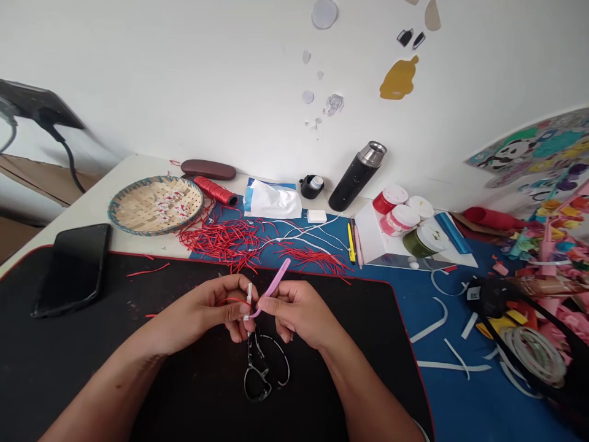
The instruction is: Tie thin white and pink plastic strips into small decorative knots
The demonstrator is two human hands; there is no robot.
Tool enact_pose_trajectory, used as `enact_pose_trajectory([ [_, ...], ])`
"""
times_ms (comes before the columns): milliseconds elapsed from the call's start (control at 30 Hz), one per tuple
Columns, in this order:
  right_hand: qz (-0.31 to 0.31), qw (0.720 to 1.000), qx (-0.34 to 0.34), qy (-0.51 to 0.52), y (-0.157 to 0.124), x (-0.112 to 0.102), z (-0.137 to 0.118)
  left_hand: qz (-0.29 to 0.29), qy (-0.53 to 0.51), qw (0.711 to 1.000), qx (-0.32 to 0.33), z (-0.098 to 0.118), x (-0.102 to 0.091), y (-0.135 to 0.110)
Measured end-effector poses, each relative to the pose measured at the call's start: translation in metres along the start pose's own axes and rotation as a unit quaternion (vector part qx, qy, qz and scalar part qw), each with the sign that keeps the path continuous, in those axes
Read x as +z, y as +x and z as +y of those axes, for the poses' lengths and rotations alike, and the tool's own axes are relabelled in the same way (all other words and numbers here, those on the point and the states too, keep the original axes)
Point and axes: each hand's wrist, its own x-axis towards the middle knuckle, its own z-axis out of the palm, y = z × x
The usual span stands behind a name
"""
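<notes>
My left hand (209, 307) is closed in a pinch on a small white piece (249, 294) with a red thread running off it. My right hand (299, 310) grips a pink hook-like tool (276, 283) whose tip meets the white piece. Both hands hover over a black mat (115, 368). Black scissors (262, 368) lie on the mat just below my hands. A heap of red string pieces (230, 239) lies beyond my hands, mixed with white cords (313, 236).
A woven basket (120, 209) with small red-and-white pieces sits far left, beside a red thread spool (216, 190). A phone (73, 267) lies left. A black flask (356, 175), paint jars (405, 215), tape rolls (529, 350) and coloured paper scraps (556, 239) crowd the right.
</notes>
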Motion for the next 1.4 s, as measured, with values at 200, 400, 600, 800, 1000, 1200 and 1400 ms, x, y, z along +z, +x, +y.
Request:
enact_pose_trajectory([
  [200, -0.013, 1.0, 0.006, -0.007, -0.0001, -0.0018, 0.0011, -0.019, 0.01, 1.0, 0.003, 0.0011, -0.0011, -0.0016],
  [400, -0.019, 1.0, 0.005, -0.009, 0.0004, -0.002, 0.0017, -0.024, 0.007, 1.0, -0.003, -0.0004, -0.0017, -0.0015],
  [600, -0.024, 1.0, 0.009, 0.004, -0.001, -0.0012, -0.0005, -0.028, -0.002, 1.0, 0.001, 0.0, -0.0014, -0.0031],
  [800, -0.029, 1.0, 0.012, 0.006, -0.0011, -0.0005, -0.0012, -0.024, -0.014, 1.0, 0.01, 0.002, 0.0, -0.0025],
  [1000, -0.021, 0.999, -0.009, -0.033, 0.001, 0.0004, 0.0053, -0.006, -0.022, 0.999, 0.022, 0.0035, 0.0012, -0.0016],
  [1200, 0.112, 0.977, -0.113, -0.144, 0.0, 0.0007, 0.0051, 0.02, -0.046, 0.998, 0.033, 0.0027, -0.0003, 0.0016],
  [1400, 0.167, 0.934, -0.221, -0.224, -0.0039, -0.0022, 0.0034, 0.037, -0.097, 0.994, 0.019, 0.0005, -0.0032, 0.0037],
])
